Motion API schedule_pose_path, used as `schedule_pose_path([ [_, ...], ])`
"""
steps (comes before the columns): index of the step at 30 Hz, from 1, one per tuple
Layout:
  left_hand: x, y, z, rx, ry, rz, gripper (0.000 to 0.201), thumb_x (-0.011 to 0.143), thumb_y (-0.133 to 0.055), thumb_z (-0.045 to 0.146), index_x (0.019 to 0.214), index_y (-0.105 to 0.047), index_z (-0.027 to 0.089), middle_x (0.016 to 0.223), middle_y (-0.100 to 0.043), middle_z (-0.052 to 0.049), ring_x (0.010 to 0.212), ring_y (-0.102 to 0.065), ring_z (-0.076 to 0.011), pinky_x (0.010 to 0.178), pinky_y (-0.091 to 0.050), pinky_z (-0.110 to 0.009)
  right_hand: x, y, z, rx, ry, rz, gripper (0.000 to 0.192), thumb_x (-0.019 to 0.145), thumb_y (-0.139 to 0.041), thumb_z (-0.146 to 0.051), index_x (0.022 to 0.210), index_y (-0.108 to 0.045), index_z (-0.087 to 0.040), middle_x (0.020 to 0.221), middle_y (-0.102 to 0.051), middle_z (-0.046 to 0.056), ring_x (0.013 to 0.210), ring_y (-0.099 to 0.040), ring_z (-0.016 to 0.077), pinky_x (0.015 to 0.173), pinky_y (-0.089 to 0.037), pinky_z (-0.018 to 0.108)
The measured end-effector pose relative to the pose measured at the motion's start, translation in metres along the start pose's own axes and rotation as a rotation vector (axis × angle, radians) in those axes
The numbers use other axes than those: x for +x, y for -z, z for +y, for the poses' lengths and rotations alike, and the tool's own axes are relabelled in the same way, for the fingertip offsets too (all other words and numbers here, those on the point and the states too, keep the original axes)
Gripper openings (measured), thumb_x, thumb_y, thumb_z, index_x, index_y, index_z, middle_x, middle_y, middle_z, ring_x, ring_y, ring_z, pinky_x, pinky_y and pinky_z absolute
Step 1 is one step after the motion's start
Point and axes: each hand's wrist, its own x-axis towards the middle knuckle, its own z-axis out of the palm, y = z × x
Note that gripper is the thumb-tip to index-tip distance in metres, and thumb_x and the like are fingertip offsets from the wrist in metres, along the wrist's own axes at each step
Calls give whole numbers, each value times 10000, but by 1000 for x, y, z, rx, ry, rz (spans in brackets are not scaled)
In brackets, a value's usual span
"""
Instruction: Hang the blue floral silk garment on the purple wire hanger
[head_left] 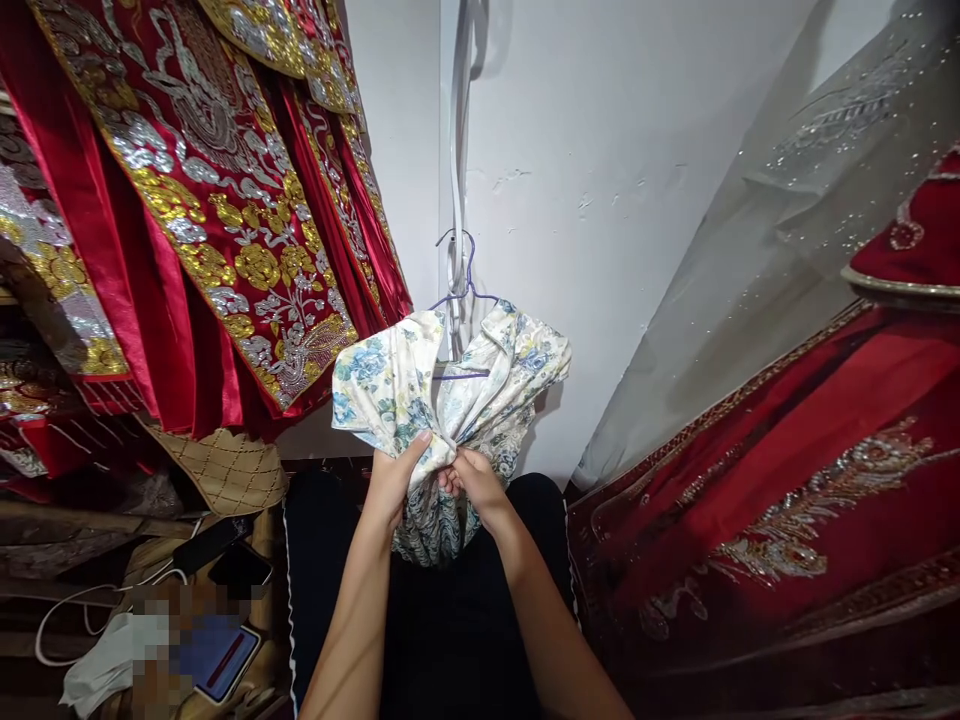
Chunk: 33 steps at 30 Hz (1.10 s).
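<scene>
While both bare hands worked at the front of a floral garment [375,385], the cloth hung from a purple hanger [470,268] before a white wall [592,200], near the middle of the view and above the wearer's dark-clothed lap [450,640]. The left hand [396,483] was partly closed, its thumb laid flat over the gathered neckline and its other fingers hidden beneath the fabric. The right hand [478,487] was closed more tightly, with thumb and curled fingers pinching the cloth at the same gather, just beside the left. The garment's short sleeves spread to either side; its patterned lower part fell behind and below the hands. A pale strap [453,150] ran down the wall behind the hanger; whether the hook was caught on anything could not be told.

To the left hung a red garment [259,265] embroidered in gold and silver, with a quilted tan cloth [225,470] below it. At lower left lay a lit phone [231,668], partly obscured by pixelation, near a white cable [41,635] and a crumpled white sheet [105,668]. To the right, sheer sequinned fabric [720,240] sloped down toward a beaded red cloth [847,440].
</scene>
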Motion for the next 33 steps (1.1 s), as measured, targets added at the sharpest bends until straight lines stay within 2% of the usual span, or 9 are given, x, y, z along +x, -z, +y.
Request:
schedule_pose_path([
  [2, 1, 6, -3, 65, -5, 49, 580, 777, -805, 379, 1281, -613, 166, 1244, -680, -148, 1182, -650, -306, 1045, -500, -428, -1, 0, 0, 24, 7, 30, 374, 810, -625, -534, 636, -577, -207, 558, -580, 6, 483, -453, 123, 477, -324, 261],
  [5, 2, 22, -18, 355, -154, 253, 610, 805, -765, 445, 1304, -572, 152, 1280, -628, -178, 1240, -592, -339, 1061, -467, -477, -2, 6, 2, 55, 5, 99, 401, 774, -658, -575, 647, -574, -204, 537, -540, -12, 472, -412, 113, 469, -301, 258],
  [8, -2, 33, -44, 698, -360, 368, 840, 792, -764, 461, 1484, -377, 184, 1504, -400, -215, 1434, -362, -381, 1141, -353, -543, -2, 11, 7, 81, -16, 157, 441, 733, -669, -624, 652, -553, -207, 517, -505, -26, 447, -399, 109, 448, -285, 258],
  [11, -11, 32, -74, 875, -426, 234, 864, 792, -759, 415, 1517, -327, 229, 1574, -301, -194, 1479, -259, -387, 1166, -283, -580, 0, 12, 13, 100, -36, 185, 456, 719, -644, -646, 654, -520, -212, 501, -473, -40, 419, -388, 102, 430, -266, 251],
  [14, -15, 21, -98, 833, -412, -35, 498, 867, -634, 262, 1349, -513, 231, 1367, -545, -141, 1308, -497, -310, 1091, -398, -483, 0, 9, 15, 85, -44, 167, 427, 725, -636, -610, 646, -535, -203, 466, -459, -45, 397, -355, 89, 426, -238, 241],
  [16, -15, 14, -107, 751, -359, -124, 284, 892, -540, 197, 1171, -593, 214, 1114, -649, -94, 1060, -619, -243, 929, -485, -377, -3, 7, 13, 54, -36, 125, 387, 727, -656, -555, 637, -584, -185, 444, -477, -35, 397, -353, 86, 435, -239, 239],
  [20, -15, 12, -108, 702, -299, -125, 81, 897, -503, 202, 858, -574, 207, 774, -585, -13, 730, -558, -177, 694, -434, -278, -10, 6, 5, 11, -8, 33, 266, 724, -686, -418, 637, -659, -168, 459, -542, -12, 428, -410, 93, 465, -287, 237],
  [28, -24, 15, -100, 669, -253, -196, 130, 943, -508, 298, 847, -557, 224, 774, -570, -19, 701, -514, -181, 671, -390, -283, -6, 18, -20, 62, -64, 55, 266, 740, -673, -423, 695, -700, -162, 457, -510, -28, 385, -325, 73, 414, -195, 234],
  [33, -27, 9, -97, 653, -222, -234, 235, 951, -513, 365, 767, -456, 231, 656, -409, 23, 616, -407, -163, 620, -332, -280, 8, 33, -69, 94, 25, 88, 385, 727, -738, -509, 810, -716, -134, 506, -485, -44, 419, -305, 63, 403, -175, 228],
])
